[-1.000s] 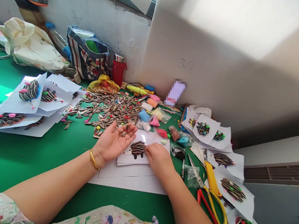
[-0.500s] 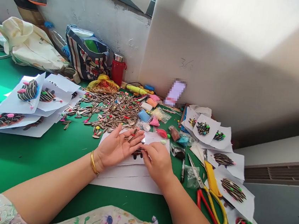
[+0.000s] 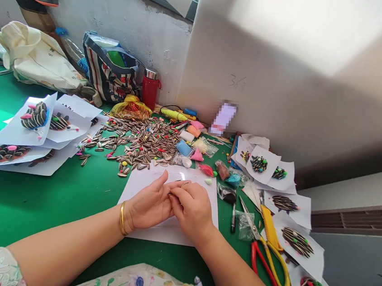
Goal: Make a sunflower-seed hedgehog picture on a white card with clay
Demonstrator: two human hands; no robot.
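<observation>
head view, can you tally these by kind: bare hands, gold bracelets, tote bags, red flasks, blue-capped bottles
Bare hands: 2 (left hand, right hand)
Gold bracelets: 1 (gold bracelet)
Tote bags: 2 (cream bag, striped bag)
Red flasks: 1 (red flask)
Blue-capped bottles: 1 (clear bottle)
Total: 7

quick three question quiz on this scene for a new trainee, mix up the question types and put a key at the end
1. True or false: the left hand and the right hand meet above white rectangular paper.

2. What stands just right of the blue-and-white striped fabric bag?
a) a clear plastic bottle with a blue cap
b) a red cylindrical bottle with a silver lid
c) a pair of metal scissors

3. Fill in: the smooth gold-coloured bangle is on the ____ wrist.

Key: 1 true; 2 b; 3 left
</observation>
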